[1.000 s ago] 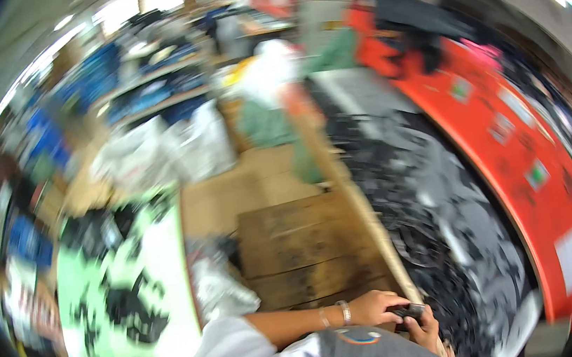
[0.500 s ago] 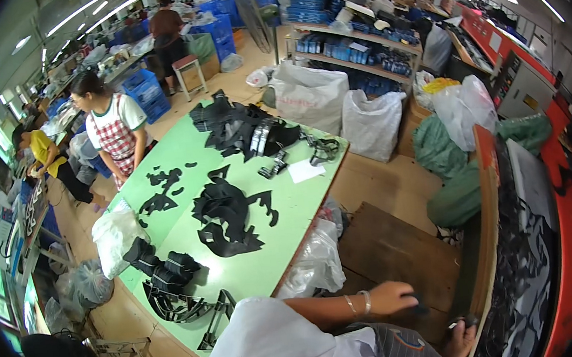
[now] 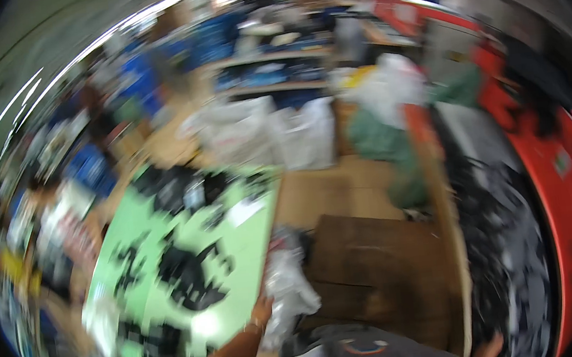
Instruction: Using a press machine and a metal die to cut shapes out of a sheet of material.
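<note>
My left hand (image 3: 263, 311) is at the right edge of the green table (image 3: 240, 236), beside a clear plastic bag (image 3: 287, 298). Motion blur hides its fingers, and I make out nothing held. At the lower border my right hand (image 3: 489, 351) shows only in part, next to black and grey cut material (image 3: 494, 271) along the red machine (image 3: 561, 239). Its fingers are too smeared to read. On the table lie black fabric pieces (image 3: 188, 278), with a larger black pile (image 3: 174, 188) and a white sheet (image 3: 246, 211) farther back. Dark strapped items (image 3: 160, 344) lie at the near end.
A brown board (image 3: 371, 246) covers the floor between table and machine. Beyond stand white sacks (image 3: 303, 134), green bags (image 3: 377, 140) and a shelf (image 3: 269, 89) with blue bundles. A blurred person (image 3: 65, 225) is at the table's left side.
My view has swung right, so the table now sits farther left. My left hand has moved from above the brown board to the table edge. My right hand is now beside the cut material.
</note>
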`<control>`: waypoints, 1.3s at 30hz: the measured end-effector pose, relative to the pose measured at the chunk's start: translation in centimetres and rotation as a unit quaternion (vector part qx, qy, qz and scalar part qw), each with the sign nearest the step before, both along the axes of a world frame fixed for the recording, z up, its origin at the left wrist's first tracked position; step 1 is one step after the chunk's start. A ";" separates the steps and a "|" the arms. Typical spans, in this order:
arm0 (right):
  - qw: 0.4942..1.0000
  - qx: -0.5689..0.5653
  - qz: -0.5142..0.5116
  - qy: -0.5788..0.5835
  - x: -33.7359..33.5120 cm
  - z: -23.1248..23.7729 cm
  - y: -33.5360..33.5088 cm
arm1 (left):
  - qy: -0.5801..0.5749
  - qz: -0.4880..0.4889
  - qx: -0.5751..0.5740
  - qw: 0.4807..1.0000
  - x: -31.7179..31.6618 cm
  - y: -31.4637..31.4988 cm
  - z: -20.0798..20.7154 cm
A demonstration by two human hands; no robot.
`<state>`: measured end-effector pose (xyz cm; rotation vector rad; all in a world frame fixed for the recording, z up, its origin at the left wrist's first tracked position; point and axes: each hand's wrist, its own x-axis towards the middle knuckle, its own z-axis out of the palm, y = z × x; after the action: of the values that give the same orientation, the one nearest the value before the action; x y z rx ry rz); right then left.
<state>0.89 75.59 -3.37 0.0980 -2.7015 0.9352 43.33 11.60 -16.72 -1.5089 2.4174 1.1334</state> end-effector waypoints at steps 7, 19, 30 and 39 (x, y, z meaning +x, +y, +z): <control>0.990 0.105 0.090 -0.040 1.1 16.2 -11.8 | 0.077 -0.314 0.154 0.934 -13.3 9.7 -2.3; 0.982 0.102 -0.144 0.063 2.8 19.6 -9.3 | 0.247 -0.680 0.226 0.652 -73.9 34.5 39.2; 0.912 0.220 -0.332 0.101 -0.2 20.3 -11.9 | 0.583 -0.561 0.011 0.587 -94.9 57.5 46.0; 0.874 0.212 -0.430 0.077 -5.6 20.6 -12.1 | 0.700 -0.535 -0.008 0.474 -95.6 57.8 46.2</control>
<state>-4.70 63.53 17.21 -0.8324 -2.3317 0.0578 -52.32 69.38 29.44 1.8198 2.7116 2.0100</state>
